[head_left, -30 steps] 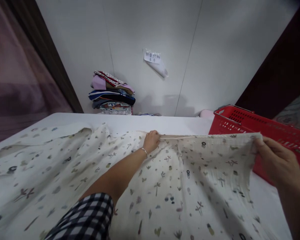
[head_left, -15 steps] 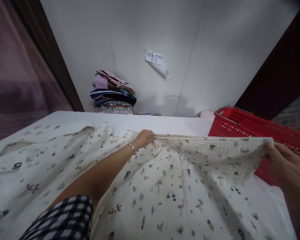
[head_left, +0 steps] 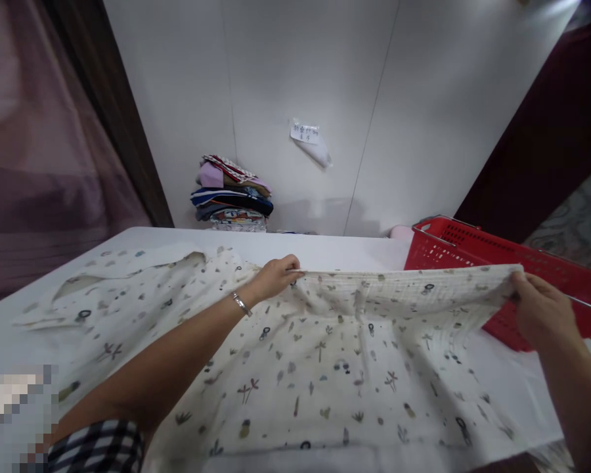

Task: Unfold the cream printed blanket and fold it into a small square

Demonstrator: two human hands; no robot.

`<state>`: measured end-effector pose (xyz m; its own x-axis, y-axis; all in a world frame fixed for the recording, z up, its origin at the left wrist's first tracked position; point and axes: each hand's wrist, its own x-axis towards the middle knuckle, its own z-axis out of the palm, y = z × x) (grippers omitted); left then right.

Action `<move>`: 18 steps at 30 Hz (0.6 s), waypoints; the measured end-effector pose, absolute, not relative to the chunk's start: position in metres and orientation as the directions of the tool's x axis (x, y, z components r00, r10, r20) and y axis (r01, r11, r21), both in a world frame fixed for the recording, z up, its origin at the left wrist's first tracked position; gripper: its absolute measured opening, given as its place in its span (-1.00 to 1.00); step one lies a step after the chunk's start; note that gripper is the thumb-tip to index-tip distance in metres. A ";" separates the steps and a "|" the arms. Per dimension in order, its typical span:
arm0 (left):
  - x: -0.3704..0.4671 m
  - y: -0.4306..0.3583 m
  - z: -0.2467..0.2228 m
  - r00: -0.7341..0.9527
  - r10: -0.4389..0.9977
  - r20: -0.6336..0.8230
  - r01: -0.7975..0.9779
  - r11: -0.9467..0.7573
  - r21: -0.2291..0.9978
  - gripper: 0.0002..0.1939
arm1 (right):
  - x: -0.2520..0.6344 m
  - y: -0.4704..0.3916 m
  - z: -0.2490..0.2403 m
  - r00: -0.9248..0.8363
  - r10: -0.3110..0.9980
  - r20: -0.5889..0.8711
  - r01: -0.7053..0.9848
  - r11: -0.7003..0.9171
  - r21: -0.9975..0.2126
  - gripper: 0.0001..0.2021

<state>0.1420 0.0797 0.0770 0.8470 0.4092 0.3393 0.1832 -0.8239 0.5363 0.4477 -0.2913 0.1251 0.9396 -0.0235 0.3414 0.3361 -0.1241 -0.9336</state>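
A cream cotton cloth (head_left: 325,368) printed with small palms, cacti and rainbows spreads across the white table. My left hand (head_left: 277,276) pinches its far edge near the middle. At the far right corner, my right hand (head_left: 542,303) grips the same edge between thumb and fingers. Between both hands the edge is pulled straight and raised, and the fabric slopes down toward me in soft folds. The cloth's left part lies rumpled on the table, with folded-over flaps at its far left.
The white table (head_left: 325,247) meets a pale wall. At the back stands a stack of folded clothes (head_left: 234,197). A red plastic basket (head_left: 502,253) with metal handles sits beyond my right hand. A paper note (head_left: 305,133) hangs on the wall; a pinkish curtain (head_left: 44,164) is at left.
The cloth has shifted toward me, and its near edge now shows at the bottom. Both hands keep their hold on the far edge. The view has tilted slightly upward.
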 end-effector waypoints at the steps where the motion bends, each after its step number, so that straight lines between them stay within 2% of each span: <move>1: 0.136 0.075 0.082 0.854 0.397 0.337 0.172 -0.826 0.537 -0.77 | 0.448 -0.295 0.124 0.938 -0.020 0.345 0.340 -0.130 -0.932 -0.78; 4: 0.117 0.064 0.093 0.902 0.339 0.266 0.167 -0.844 0.509 -0.62 | 0.444 -0.307 0.124 0.938 -0.025 0.346 0.337 -0.168 -0.926 -0.76; 7: 0.100 0.059 0.098 0.932 0.318 0.172 0.224 -0.882 0.415 -0.67 | 0.431 -0.314 0.128 0.937 0.002 0.350 0.344 -0.186 -0.920 -0.76; 10: 0.087 0.061 0.097 0.924 0.370 0.100 0.316 -0.884 0.345 -0.67 | 0.417 -0.316 0.131 0.930 0.039 0.365 0.367 -0.143 -0.919 -0.74; 14: 0.076 0.074 0.086 0.899 0.435 0.047 0.388 -0.842 0.374 -0.63 | 0.415 -0.313 0.129 0.912 0.123 0.392 0.408 -0.156 -0.899 -0.73; 18: 0.087 0.102 0.074 0.877 0.470 0.096 0.391 -0.817 0.424 -0.59 | 0.433 -0.292 0.123 0.915 0.317 0.251 0.344 -0.284 -0.895 -0.81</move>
<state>0.0872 0.1024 0.0735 0.8771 0.4705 0.0965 0.3915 -0.8167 0.4239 0.4328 -0.2917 0.1231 0.9146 0.3168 0.2515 0.3443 -0.2836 -0.8950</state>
